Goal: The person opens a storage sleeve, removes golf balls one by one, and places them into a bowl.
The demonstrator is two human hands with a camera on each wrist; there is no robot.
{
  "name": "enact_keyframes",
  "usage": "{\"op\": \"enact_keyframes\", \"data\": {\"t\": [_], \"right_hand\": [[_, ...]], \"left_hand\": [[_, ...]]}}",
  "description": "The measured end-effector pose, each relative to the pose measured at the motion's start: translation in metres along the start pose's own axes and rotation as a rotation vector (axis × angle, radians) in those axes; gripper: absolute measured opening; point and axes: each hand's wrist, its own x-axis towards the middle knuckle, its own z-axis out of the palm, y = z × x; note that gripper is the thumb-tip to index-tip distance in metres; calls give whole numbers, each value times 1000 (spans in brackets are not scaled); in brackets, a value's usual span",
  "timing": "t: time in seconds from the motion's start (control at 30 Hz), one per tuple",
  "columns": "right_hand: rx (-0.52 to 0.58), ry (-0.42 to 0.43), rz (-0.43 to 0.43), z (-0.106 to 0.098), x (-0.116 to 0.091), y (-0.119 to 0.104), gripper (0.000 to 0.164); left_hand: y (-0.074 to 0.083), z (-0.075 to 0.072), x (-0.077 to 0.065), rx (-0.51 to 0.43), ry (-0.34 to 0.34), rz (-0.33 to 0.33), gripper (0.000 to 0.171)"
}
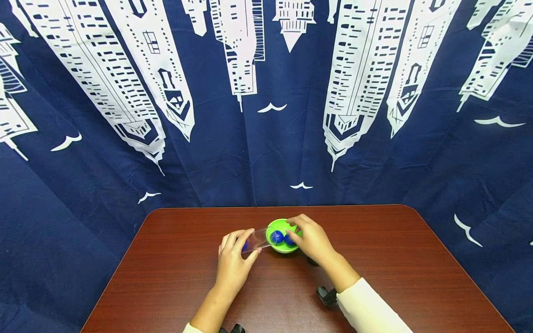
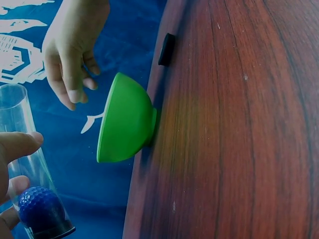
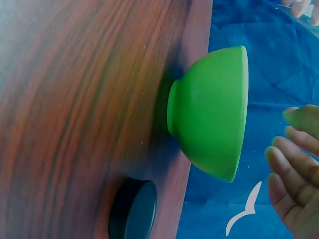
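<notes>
My left hand point(image 1: 235, 259) grips a clear plastic tube point(image 1: 257, 239), tilted with its rim toward the green bowl point(image 1: 284, 250). Inside the tube, at its dark base, sits a dimpled blue golf ball point(image 2: 41, 209). The bowl stands upright on the table, and two blue balls point(image 1: 276, 237) show inside it in the head view; the side-on wrist views hide its inside. Over the bowl's right side hovers my right hand point(image 1: 312, 238), fingers loosely bent and nothing between them. In the right wrist view its fingers point(image 3: 286, 164) are above the bowl's rim.
A round black cap point(image 3: 137, 211) lies on the brown wooden table point(image 1: 175, 268) close to the bowl, mostly under my right wrist in the head view. Behind the table's far edge hangs a dark blue cloth point(image 1: 287, 152) with white buildings and birds. Black devices point(image 1: 326, 296) sit at my wrists.
</notes>
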Motion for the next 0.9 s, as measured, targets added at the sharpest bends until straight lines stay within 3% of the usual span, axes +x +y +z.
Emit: {"op": "enact_keyframes", "data": {"t": [0.37, 0.6, 0.9], "right_hand": [[176, 64, -38, -7, -11, -7, 26], [306, 69, -39, -9, -19, -14, 26], [393, 68, -40, -10, -28, -20, 26]], "left_hand": [[-1, -2, 0, 9, 14, 10, 55], [-2, -4, 1, 21, 5, 26, 57], [0, -6, 4, 62, -4, 56, 60]]}}
